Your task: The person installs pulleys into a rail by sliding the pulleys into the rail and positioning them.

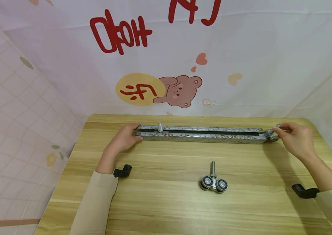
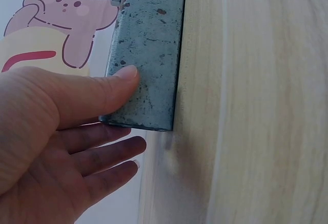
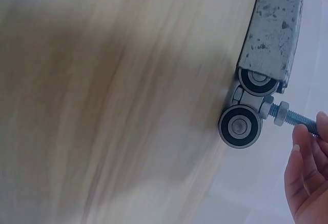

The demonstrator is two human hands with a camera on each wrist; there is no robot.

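Observation:
A slotted metal track (image 1: 207, 138) with worn, speckled sides lies across the back of the wooden table. My left hand (image 1: 126, 136) grips its left end, the thumb on the near side (image 2: 148, 55). Between thumb and fingertips, my right hand (image 1: 298, 138) pinches the threaded bolt (image 3: 300, 120) of a roller trolley (image 1: 271, 135). One trolley wheel sits partly inside the track's right end, while the other wheel (image 3: 239, 126) is outside it. Another bolt (image 1: 160, 126) stands up from the slot near the left end; whatever carries it is mostly hidden inside.
A second roller trolley (image 1: 214, 183) lies on the wooden table (image 1: 166, 212) in front of the track, its bolt pointing away. A printed cloth (image 1: 242, 49) hangs behind the table, with more cloth at both sides. Black wrist mounts (image 1: 122, 171) show at both sleeves.

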